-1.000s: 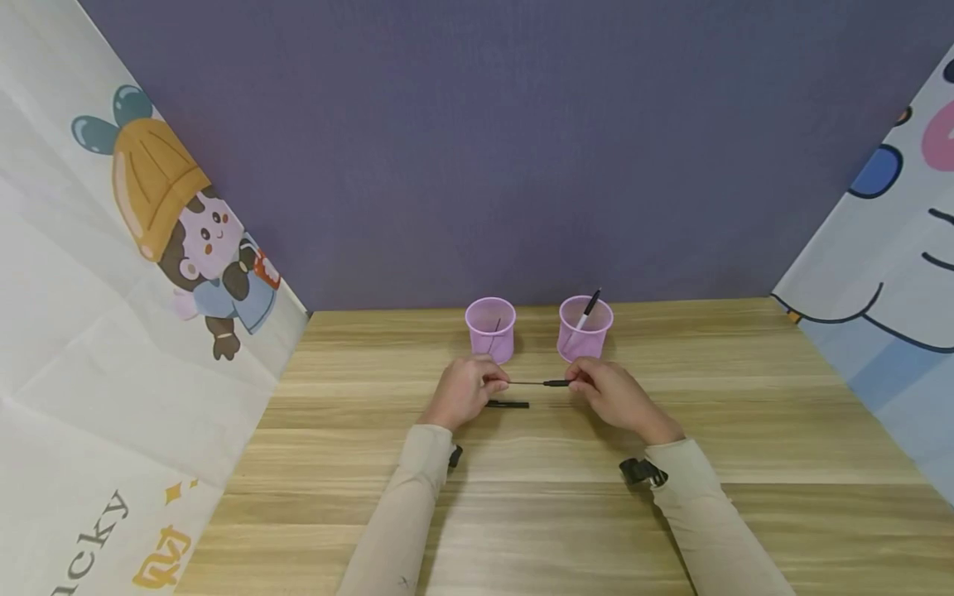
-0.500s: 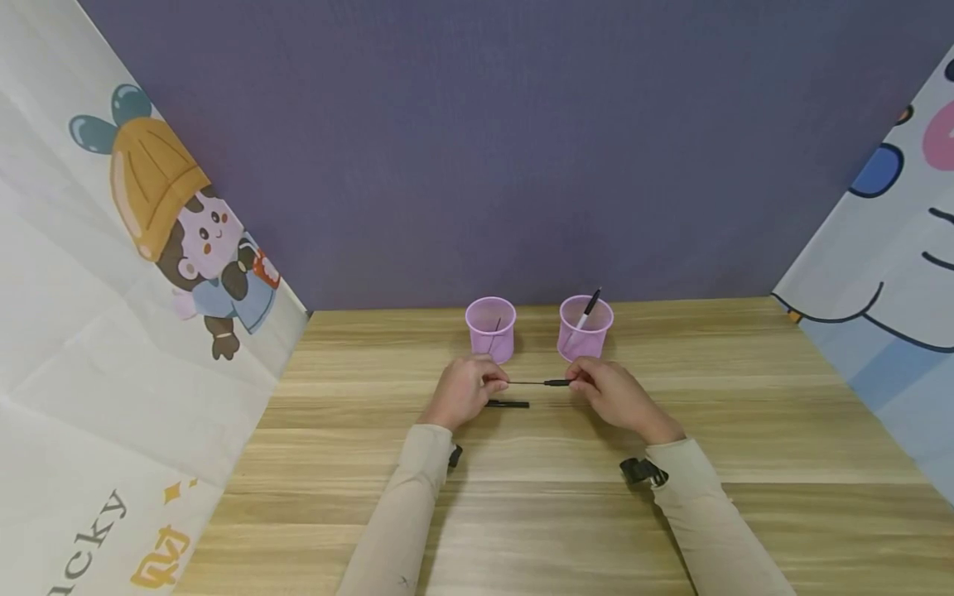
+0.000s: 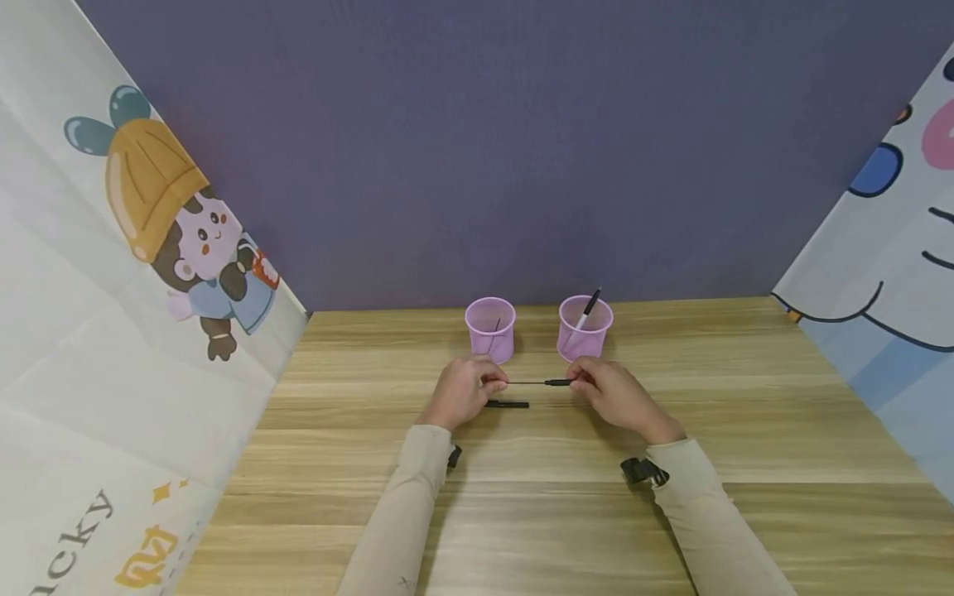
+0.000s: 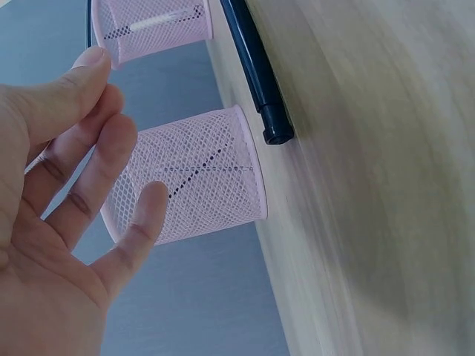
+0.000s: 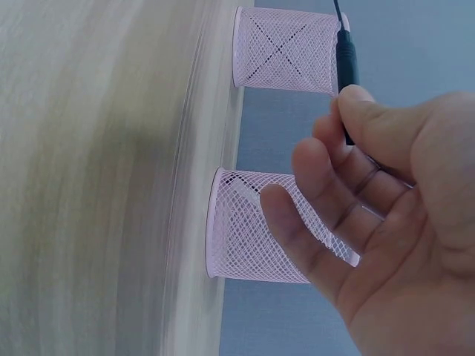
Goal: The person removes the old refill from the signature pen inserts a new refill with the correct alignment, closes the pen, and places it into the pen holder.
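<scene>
In the head view, my left hand (image 3: 462, 391) pinches one end of a thin dark rod (image 3: 527, 382) that looks like a pen refill. Its other end runs into a short black pen grip section (image 3: 558, 382). My right hand (image 3: 614, 399) pinches that section between thumb and forefinger, and the right wrist view shows its ribbed black body (image 5: 346, 59). Rod and section lie in one level line above the table. Just in front of them, a black pen barrel (image 3: 510, 405) rests on the wood, partly behind the left hand.
Two pink mesh pen cups stand behind the hands. The left cup (image 3: 482, 341) holds a thin dark stick; the right cup (image 3: 594, 346) holds a black-and-white pen (image 3: 589, 308) leaning right. A dark panel (image 3: 537, 165) rises at the back of the wooden table (image 3: 551, 530).
</scene>
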The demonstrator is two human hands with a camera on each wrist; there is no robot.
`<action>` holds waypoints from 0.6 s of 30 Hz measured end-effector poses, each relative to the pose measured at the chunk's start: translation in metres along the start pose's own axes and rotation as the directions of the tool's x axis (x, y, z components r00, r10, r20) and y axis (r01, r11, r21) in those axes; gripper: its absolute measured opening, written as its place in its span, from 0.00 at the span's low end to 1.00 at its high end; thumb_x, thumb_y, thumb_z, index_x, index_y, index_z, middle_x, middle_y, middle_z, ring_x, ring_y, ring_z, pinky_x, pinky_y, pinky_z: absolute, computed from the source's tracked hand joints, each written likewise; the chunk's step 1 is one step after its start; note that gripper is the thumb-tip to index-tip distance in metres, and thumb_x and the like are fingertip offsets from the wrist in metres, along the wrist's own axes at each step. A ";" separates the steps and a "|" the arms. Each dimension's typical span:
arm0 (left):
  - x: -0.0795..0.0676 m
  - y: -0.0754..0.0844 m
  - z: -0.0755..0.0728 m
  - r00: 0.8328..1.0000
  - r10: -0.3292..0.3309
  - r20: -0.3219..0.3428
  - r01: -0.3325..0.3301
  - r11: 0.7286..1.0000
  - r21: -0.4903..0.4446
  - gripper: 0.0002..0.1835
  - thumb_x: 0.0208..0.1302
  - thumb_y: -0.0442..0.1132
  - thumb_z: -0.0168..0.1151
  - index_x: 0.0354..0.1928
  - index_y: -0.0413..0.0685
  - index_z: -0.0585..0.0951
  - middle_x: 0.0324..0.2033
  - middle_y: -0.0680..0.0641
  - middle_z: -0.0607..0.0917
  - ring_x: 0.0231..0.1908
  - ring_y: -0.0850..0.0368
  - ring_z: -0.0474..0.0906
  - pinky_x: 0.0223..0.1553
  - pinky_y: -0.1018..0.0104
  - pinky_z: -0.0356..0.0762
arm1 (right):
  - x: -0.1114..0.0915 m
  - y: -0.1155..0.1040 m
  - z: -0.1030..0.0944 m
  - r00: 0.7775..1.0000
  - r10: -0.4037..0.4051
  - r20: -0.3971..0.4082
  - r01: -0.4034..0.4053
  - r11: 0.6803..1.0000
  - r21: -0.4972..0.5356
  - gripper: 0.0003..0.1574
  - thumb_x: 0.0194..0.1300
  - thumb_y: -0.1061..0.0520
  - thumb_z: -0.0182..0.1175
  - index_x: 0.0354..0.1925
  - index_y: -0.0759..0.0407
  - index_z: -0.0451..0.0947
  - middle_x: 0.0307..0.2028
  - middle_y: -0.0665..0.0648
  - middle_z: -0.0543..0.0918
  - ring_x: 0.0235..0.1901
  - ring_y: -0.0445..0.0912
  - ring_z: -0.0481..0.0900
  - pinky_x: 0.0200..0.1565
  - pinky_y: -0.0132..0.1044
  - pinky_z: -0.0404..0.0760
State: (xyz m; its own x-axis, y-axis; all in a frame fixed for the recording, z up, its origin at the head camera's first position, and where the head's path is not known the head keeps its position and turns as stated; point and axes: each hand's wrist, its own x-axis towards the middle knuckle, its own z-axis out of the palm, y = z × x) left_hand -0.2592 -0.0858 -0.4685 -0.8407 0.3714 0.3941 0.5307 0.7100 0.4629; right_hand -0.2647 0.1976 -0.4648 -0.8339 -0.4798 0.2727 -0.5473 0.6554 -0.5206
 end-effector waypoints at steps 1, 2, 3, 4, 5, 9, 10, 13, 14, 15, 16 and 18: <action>0.000 0.000 0.000 1.000 0.000 -0.002 0.000 1.000 -0.002 0.02 0.58 0.37 0.75 0.34 0.51 0.90 0.33 0.56 0.90 0.35 0.63 0.84 0.42 0.65 0.83 | 0.000 0.000 0.000 1.000 0.002 0.003 -0.002 1.000 0.001 0.04 0.70 0.60 0.64 0.42 0.59 0.81 0.31 0.54 0.84 0.32 0.40 0.76 0.39 0.40 0.79; 0.000 0.000 0.000 1.000 0.000 -0.005 0.000 1.000 -0.002 0.03 0.58 0.37 0.76 0.34 0.51 0.90 0.32 0.56 0.90 0.34 0.63 0.84 0.41 0.65 0.82 | 0.000 0.000 0.000 1.000 0.004 0.004 -0.004 1.000 -0.001 0.04 0.70 0.60 0.64 0.42 0.59 0.81 0.31 0.54 0.84 0.32 0.40 0.76 0.39 0.40 0.79; 0.000 0.000 0.000 1.000 0.000 -0.005 0.000 1.000 -0.003 0.03 0.58 0.37 0.76 0.33 0.50 0.90 0.32 0.56 0.90 0.34 0.63 0.84 0.41 0.65 0.83 | 0.000 0.000 0.000 1.000 0.009 0.007 -0.009 1.000 -0.003 0.04 0.70 0.60 0.64 0.42 0.59 0.81 0.31 0.54 0.84 0.32 0.41 0.76 0.39 0.40 0.79; 0.002 0.000 0.001 1.000 -0.006 -0.007 0.006 1.000 -0.004 0.03 0.57 0.37 0.76 0.33 0.50 0.90 0.32 0.56 0.89 0.34 0.63 0.83 0.41 0.65 0.82 | 0.002 0.002 -0.001 1.000 0.009 0.010 -0.009 1.000 -0.005 0.04 0.70 0.60 0.64 0.42 0.58 0.81 0.31 0.54 0.84 0.32 0.41 0.76 0.39 0.40 0.79; 0.003 0.000 0.001 1.000 -0.010 -0.008 0.010 1.000 -0.004 0.02 0.58 0.38 0.76 0.33 0.50 0.90 0.32 0.56 0.89 0.33 0.63 0.83 0.41 0.66 0.82 | 0.003 0.004 -0.002 1.000 0.008 0.013 -0.008 1.000 -0.006 0.03 0.70 0.60 0.64 0.42 0.58 0.81 0.32 0.54 0.84 0.33 0.41 0.77 0.39 0.41 0.79; 0.009 0.000 0.002 1.000 -0.027 -0.005 0.027 1.000 0.006 0.02 0.60 0.39 0.75 0.33 0.50 0.90 0.33 0.56 0.90 0.35 0.64 0.84 0.42 0.66 0.83 | 0.009 0.010 -0.005 1.000 -0.006 0.015 0.006 1.000 -0.007 0.03 0.70 0.60 0.64 0.42 0.57 0.81 0.31 0.50 0.83 0.33 0.41 0.77 0.39 0.41 0.79; 0.010 0.000 0.002 0.999 -0.032 -0.003 0.032 0.999 0.009 0.02 0.61 0.40 0.74 0.33 0.51 0.90 0.34 0.56 0.90 0.35 0.64 0.84 0.42 0.66 0.83 | 0.010 0.012 -0.006 1.000 -0.012 0.013 0.012 1.000 -0.005 0.03 0.70 0.61 0.64 0.42 0.57 0.81 0.31 0.50 0.83 0.33 0.41 0.77 0.39 0.41 0.80; 0.014 0.000 0.003 0.999 -0.035 -0.001 0.035 0.999 0.022 0.04 0.62 0.41 0.73 0.34 0.50 0.90 0.35 0.56 0.90 0.36 0.63 0.85 0.43 0.67 0.83 | 0.014 0.016 -0.008 1.000 -0.019 0.013 0.019 1.000 -0.002 0.03 0.70 0.60 0.64 0.42 0.58 0.81 0.31 0.48 0.82 0.33 0.40 0.77 0.39 0.40 0.80; 0.015 0.000 0.003 0.999 -0.036 -0.002 0.036 0.999 0.025 0.05 0.63 0.42 0.72 0.34 0.50 0.90 0.35 0.56 0.90 0.36 0.63 0.85 0.43 0.67 0.83 | 0.015 0.018 -0.009 1.000 -0.022 0.015 0.022 1.000 -0.002 0.03 0.70 0.60 0.64 0.42 0.58 0.81 0.31 0.48 0.83 0.33 0.40 0.77 0.39 0.40 0.80; 0.016 0.000 0.003 0.999 -0.040 -0.002 0.040 0.999 0.028 0.06 0.63 0.43 0.72 0.35 0.49 0.90 0.35 0.56 0.90 0.37 0.63 0.85 0.43 0.67 0.83 | 0.017 0.020 -0.010 1.000 -0.022 0.017 0.022 1.000 -0.004 0.03 0.70 0.60 0.64 0.42 0.58 0.81 0.31 0.48 0.83 0.33 0.40 0.77 0.39 0.40 0.80; 0.017 -0.001 0.004 0.999 -0.043 -0.003 0.043 0.999 0.031 0.06 0.63 0.43 0.72 0.35 0.50 0.90 0.36 0.56 0.90 0.37 0.63 0.85 0.43 0.67 0.83 | 0.018 0.021 -0.010 1.000 -0.021 0.020 0.021 1.000 -0.005 0.03 0.70 0.60 0.64 0.42 0.57 0.81 0.31 0.48 0.83 0.33 0.40 0.77 0.40 0.40 0.80; 0.020 -0.001 0.005 0.999 -0.048 -0.010 0.048 0.998 0.035 0.05 0.63 0.43 0.72 0.35 0.50 0.90 0.36 0.56 0.90 0.37 0.63 0.85 0.44 0.67 0.83 | 0.021 0.024 -0.012 0.999 -0.023 0.026 0.023 1.000 -0.003 0.03 0.70 0.60 0.64 0.42 0.57 0.81 0.32 0.49 0.83 0.33 0.41 0.77 0.40 0.40 0.80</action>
State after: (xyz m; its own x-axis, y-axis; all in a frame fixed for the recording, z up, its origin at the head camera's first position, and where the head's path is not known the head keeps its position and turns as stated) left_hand -0.2766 -0.0761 -0.4649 -0.8641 0.3311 0.3790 0.4853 0.7476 0.4533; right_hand -0.2965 0.2103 -0.4622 -0.8190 -0.5097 0.2636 -0.5667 0.6461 -0.5114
